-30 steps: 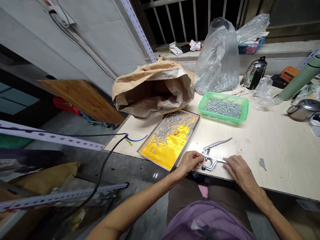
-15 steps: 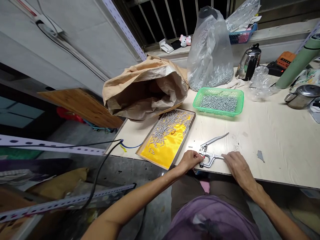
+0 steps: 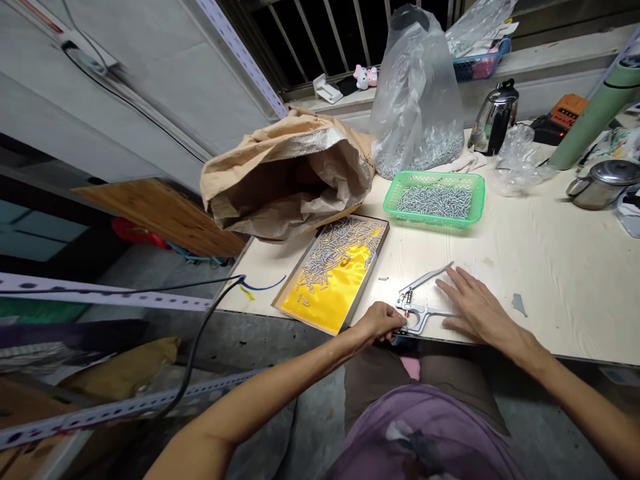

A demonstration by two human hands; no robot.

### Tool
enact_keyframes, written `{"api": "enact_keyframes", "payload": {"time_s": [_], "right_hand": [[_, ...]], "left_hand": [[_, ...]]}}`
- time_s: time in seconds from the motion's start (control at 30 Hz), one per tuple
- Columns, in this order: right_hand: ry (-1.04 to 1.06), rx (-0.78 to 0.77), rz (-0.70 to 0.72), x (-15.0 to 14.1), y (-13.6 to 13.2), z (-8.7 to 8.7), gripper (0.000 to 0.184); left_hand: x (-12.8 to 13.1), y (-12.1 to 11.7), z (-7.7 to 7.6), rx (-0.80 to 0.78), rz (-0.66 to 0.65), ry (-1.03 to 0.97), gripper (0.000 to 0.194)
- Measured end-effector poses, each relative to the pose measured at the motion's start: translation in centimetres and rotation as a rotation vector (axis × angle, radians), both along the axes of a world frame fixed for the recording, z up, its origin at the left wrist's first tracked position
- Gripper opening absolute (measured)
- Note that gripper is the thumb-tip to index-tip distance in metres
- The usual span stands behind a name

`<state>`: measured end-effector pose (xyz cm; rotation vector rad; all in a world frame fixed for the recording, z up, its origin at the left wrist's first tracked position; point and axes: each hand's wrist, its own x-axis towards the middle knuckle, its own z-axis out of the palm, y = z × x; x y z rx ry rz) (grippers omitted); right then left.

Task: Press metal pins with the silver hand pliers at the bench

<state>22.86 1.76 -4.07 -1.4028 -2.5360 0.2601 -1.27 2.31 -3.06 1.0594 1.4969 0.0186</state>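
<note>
A pair of metal snap pliers (image 3: 423, 312) lies on the table near its front edge, handles spread apart and pointing right. My left hand (image 3: 384, 321) is at the jaw end, thumb and fingers pinched together; what they hold there is too small to make out. Over the handle ends is my right hand (image 3: 477, 305), its fingers spread and not wrapped round them. A single small metal pin (image 3: 383, 279) lies beyond my left hand. To the left, many similar pins (image 3: 345, 241) are scattered on yellow cloth (image 3: 325, 307) in a shallow box.
A green basket (image 3: 434, 219) of metal pieces stands behind the pliers. Behind it are a clear plastic bag (image 3: 417, 100) of metal pieces and an open brown paper sack (image 3: 285, 180). A kettle (image 3: 495, 119), metal cup (image 3: 603, 187) and green flask (image 3: 595, 117) stand at right.
My right hand has lifted from the lower handle and opened, its fingers now spread across toward the upper handle. My left hand stays pinched at the jaw. The view has shifted slightly.
</note>
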Motion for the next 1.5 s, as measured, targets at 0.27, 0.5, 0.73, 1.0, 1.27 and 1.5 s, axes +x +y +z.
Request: {"api": "enact_keyframes", "payload": {"time_s": [0.27, 0.5, 0.73, 1.0, 1.27, 1.5], "right_hand": [[-0.155, -0.102, 0.145, -0.6, 4.4, 0.0, 0.098], [-0.149, -0.081, 0.138, -1.2, 3.6, 1.3, 0.065], [-0.197, -0.046, 0.088, -1.8, 2.1, 1.7, 0.035], [-0.211, -0.035, 0.020, -0.5, 0.6, 1.5, 0.060], [-0.299, -0.069, -0.004, -1.3, 0.4, 2.1, 0.019], [-0.266, -0.079, -0.035, -1.5, 0.1, 1.3, 0.016]], "left_hand": [[0.0, 0.3, 0.3, -0.030, -0.012, -0.025, 0.029], [0.1, 0.2, 1.2, -0.018, -0.099, 0.068, 0.028], [2.1, -0.4, 1.3, 0.897, -0.504, 0.268, 0.020], [5.8, 2.5, 0.6, 1.023, -0.964, 0.273, 0.068], [6.1, 3.1, 0.9, 0.989, -1.062, 0.266, 0.035], [6.5, 2.7, 0.1, 0.973, -0.999, 0.314, 0.017]]}}
